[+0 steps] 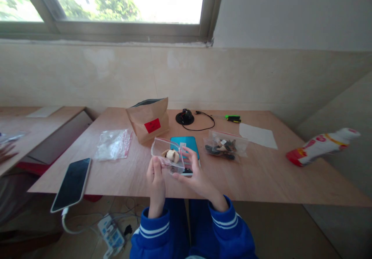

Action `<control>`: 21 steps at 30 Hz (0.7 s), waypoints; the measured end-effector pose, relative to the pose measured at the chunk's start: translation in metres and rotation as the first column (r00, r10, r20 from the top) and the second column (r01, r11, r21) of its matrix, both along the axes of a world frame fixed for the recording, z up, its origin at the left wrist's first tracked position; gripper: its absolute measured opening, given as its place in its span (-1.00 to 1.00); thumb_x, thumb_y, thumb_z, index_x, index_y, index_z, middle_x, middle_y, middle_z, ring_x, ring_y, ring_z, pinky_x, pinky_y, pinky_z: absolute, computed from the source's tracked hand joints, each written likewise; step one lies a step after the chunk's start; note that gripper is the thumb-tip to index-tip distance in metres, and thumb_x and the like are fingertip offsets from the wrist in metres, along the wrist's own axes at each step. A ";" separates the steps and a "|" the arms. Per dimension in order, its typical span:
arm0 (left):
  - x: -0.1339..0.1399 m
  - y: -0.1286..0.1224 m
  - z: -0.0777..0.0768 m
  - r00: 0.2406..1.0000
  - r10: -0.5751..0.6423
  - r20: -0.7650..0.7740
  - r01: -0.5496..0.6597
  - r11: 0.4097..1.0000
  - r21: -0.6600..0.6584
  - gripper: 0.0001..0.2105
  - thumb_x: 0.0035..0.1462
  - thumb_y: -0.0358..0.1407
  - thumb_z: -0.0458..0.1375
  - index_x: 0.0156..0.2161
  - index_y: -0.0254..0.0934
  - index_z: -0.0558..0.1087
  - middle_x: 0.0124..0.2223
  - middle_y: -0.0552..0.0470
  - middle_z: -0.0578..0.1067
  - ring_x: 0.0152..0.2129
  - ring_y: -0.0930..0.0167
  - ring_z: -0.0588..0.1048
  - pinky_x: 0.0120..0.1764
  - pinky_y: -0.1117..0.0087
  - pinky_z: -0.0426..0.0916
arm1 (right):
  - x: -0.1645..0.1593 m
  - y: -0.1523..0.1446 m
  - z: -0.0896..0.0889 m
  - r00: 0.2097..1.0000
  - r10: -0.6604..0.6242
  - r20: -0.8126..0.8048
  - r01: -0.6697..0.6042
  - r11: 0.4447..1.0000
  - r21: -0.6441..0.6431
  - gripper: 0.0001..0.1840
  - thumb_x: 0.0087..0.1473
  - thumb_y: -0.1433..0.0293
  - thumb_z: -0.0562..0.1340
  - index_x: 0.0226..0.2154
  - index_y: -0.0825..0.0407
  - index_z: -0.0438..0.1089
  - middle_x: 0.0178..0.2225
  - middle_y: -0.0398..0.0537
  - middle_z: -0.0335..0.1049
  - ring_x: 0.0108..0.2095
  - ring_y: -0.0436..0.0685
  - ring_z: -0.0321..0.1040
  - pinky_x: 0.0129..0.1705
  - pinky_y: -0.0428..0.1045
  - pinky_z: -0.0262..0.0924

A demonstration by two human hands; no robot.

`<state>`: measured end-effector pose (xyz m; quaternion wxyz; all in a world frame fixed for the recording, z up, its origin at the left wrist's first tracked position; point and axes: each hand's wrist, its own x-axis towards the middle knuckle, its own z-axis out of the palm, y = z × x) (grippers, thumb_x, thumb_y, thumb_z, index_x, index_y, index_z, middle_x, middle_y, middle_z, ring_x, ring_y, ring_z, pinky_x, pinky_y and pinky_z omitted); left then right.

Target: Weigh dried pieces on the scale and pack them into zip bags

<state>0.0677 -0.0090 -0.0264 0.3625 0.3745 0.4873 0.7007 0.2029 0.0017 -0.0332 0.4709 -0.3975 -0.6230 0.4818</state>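
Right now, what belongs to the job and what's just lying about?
In the job:
clear plastic zip bag holding a pale lump, in left hand, right hand at its edge
likely, clear plastic bag of dark pieces
perhaps, brown paper bag with red label

Probably lying about:
black-screened phone
red and white plastic bottle
green and black tool
white paper sheet

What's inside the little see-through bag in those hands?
Inside the small clear plastic zip bag is a pale, rounded piece, with something brownish beside it. The left hand covers the bag's lower left corner, so whatever is behind it cannot be seen.
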 end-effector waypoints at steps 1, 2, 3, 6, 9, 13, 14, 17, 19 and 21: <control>0.002 0.000 -0.002 0.999 -0.012 0.037 0.012 1.000 0.000 -0.58 0.19 0.03 0.05 -0.51 -0.25 0.22 -0.54 0.16 0.25 -0.57 0.52 0.24 -0.43 0.51 0.22 | -0.001 -0.001 0.000 0.998 -0.039 -0.057 0.039 0.999 -0.009 -0.26 -0.04 0.19 0.37 0.14 -0.11 0.09 0.12 0.08 0.28 0.03 0.20 0.35 0.03 0.15 0.31; 0.005 0.000 -0.003 0.998 -0.032 0.063 0.031 0.999 0.005 -0.60 0.20 0.01 0.05 -0.50 -0.25 0.22 -0.53 0.16 0.25 -0.56 0.52 0.24 -0.41 0.52 0.22 | -0.003 -0.002 0.000 0.991 -0.088 -0.102 0.088 0.996 -0.012 -0.39 0.00 0.20 0.34 0.07 -0.10 0.17 0.04 0.04 0.36 -0.01 0.18 0.39 0.00 0.13 0.32; 0.008 -0.001 -0.003 0.995 -0.060 0.074 0.059 0.998 0.015 -0.61 0.21 -0.01 0.04 -0.50 -0.25 0.22 -0.53 0.16 0.26 -0.55 0.52 0.25 -0.40 0.51 0.22 | -0.004 -0.002 0.002 0.982 -0.136 -0.133 0.136 0.991 -0.009 -0.52 0.03 0.20 0.32 0.00 -0.08 0.25 -0.03 0.01 0.42 -0.05 0.16 0.41 -0.02 0.10 0.33; 0.017 0.000 0.005 0.990 -0.141 0.010 0.141 0.989 0.037 -0.63 0.26 -0.04 -0.01 -0.48 -0.25 0.23 -0.50 0.13 0.28 -0.52 0.50 0.27 -0.37 0.50 0.23 | -0.005 0.000 0.008 0.953 -0.250 -0.174 0.256 0.967 0.012 -0.74 0.08 0.20 0.28 -0.20 -0.02 0.38 -0.17 -0.03 0.51 -0.14 0.14 0.46 -0.07 0.05 0.34; 0.026 0.006 0.015 0.977 -0.168 -0.130 0.177 0.982 0.059 -0.64 0.30 -0.09 -0.08 -0.46 -0.24 0.25 -0.46 0.10 0.29 -0.46 0.47 0.31 -0.30 0.46 0.25 | -0.001 0.005 0.012 0.884 -0.422 -0.201 0.442 0.894 0.066 -0.75 0.12 0.18 0.23 -0.29 0.02 0.44 -0.21 -0.01 0.53 -0.15 0.16 0.46 -0.06 0.06 0.32; 0.028 0.018 0.011 0.978 0.066 -0.200 -0.050 0.995 0.082 -0.76 0.29 -0.11 -0.04 -0.22 -0.22 0.35 -0.18 0.01 0.37 -0.18 0.40 0.37 -0.06 0.38 0.24 | 0.015 0.012 0.011 0.649 -0.712 -0.269 0.750 0.658 0.070 -0.69 0.08 0.13 0.24 -0.36 0.06 0.43 -0.34 -0.02 0.52 -0.29 0.15 0.45 -0.20 0.03 0.33; 0.027 0.021 0.007 0.978 0.084 -0.193 -0.074 0.996 0.059 -0.75 0.26 -0.10 0.00 -0.13 -0.21 0.35 -0.10 -0.02 0.38 -0.11 0.38 0.37 -0.02 0.36 0.24 | 0.019 0.012 0.010 0.619 -0.733 -0.283 0.775 0.629 0.065 -0.68 0.08 0.13 0.25 -0.36 0.07 0.42 -0.37 -0.03 0.52 -0.32 0.14 0.44 -0.24 0.02 0.32; 0.023 0.027 -0.006 0.985 -0.108 -0.136 0.107 0.994 -0.018 -0.64 0.22 -0.05 0.04 0.00 -0.22 0.38 0.03 -0.07 0.42 0.00 0.33 0.38 0.06 0.30 0.23 | 0.028 0.009 0.008 0.712 -0.647 -0.271 0.688 0.720 0.090 -0.70 0.10 0.14 0.24 -0.38 0.06 0.43 -0.40 -0.05 0.52 -0.36 0.13 0.44 -0.27 -0.01 0.31; 0.022 0.028 -0.010 0.964 -0.257 -0.076 0.254 0.966 -0.040 -0.61 0.21 -0.02 0.03 -0.04 -0.24 0.45 -0.04 -0.07 0.49 -0.07 0.32 0.44 0.01 0.31 0.28 | 0.030 0.005 0.008 0.794 -0.563 -0.230 0.596 0.796 0.109 -0.71 0.13 0.16 0.22 -0.40 0.05 0.44 -0.40 -0.06 0.53 -0.35 0.13 0.45 -0.27 -0.01 0.32; 0.025 0.027 -0.011 0.955 -0.294 -0.031 0.293 0.955 -0.040 -0.60 0.20 0.00 0.05 -0.11 -0.28 0.51 -0.15 -0.07 0.54 -0.18 0.34 0.49 -0.09 0.35 0.34 | 0.030 0.001 0.007 0.827 -0.527 -0.197 0.555 0.822 0.126 -0.72 0.15 0.18 0.20 -0.40 0.04 0.44 -0.38 -0.06 0.54 -0.32 0.14 0.47 -0.25 -0.02 0.32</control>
